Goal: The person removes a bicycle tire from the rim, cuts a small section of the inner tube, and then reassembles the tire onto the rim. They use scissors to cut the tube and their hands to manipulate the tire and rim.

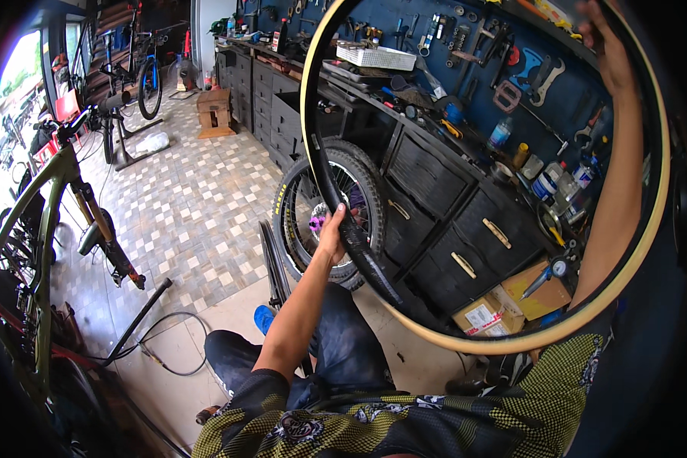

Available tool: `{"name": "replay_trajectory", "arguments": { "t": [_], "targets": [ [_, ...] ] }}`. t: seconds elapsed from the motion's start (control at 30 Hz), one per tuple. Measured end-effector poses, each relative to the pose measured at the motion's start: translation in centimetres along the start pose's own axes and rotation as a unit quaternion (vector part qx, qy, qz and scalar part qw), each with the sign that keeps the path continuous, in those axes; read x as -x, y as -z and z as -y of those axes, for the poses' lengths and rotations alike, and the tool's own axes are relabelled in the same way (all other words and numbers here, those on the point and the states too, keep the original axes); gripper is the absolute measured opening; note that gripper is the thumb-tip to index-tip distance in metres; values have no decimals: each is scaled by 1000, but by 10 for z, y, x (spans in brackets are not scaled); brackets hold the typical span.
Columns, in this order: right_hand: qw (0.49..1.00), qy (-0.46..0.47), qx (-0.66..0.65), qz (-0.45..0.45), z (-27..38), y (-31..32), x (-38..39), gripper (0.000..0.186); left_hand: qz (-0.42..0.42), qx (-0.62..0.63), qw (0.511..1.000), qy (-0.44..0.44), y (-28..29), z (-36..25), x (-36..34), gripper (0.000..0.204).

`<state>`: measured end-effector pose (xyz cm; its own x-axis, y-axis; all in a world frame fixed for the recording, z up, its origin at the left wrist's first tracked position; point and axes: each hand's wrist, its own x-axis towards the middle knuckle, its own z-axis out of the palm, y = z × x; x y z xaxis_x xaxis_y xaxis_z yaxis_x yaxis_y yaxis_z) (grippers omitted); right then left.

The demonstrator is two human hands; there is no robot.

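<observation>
A large bicycle tire, tan on the sidewall and black on its inner face, is raised in front of me, its top cut off by the frame edge. My left hand is closed around the black part at its lower left. At the upper right, my right hand grips the tire with its fingers partly out of sight, the forearm passing behind the lower tan band. Beyond my left hand stands a wheel with a knobby black tire and a purple hub.
Black drawer cabinets carry bottles, tools and a white basket under a blue tool wall. An air gauge lies by a cardboard box. An olive bike frame stands left; a black cable loops on the floor.
</observation>
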<state>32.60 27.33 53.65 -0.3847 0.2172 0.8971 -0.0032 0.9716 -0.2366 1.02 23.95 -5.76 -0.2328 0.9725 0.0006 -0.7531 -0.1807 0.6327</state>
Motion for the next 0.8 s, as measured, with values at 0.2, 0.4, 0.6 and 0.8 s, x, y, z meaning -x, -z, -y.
{"name": "replay_trajectory", "arguments": {
  "t": [0.2,0.4,0.6,0.8],
  "targets": [
    [963,-81,-253,52,-93,17,88,56,-100,-70,991,-53,51,-63,10,33],
    [861,-262,-428,81,-139,25,193,55,-184,-183,948,-184,102,-96,11,33],
    [920,-388,-50,29,-160,5,232,56,-173,-198,925,-273,123,-127,7,26],
    [936,-348,26,45,-183,18,265,36,-117,-220,938,-241,129,-121,9,28]
  ]
}}
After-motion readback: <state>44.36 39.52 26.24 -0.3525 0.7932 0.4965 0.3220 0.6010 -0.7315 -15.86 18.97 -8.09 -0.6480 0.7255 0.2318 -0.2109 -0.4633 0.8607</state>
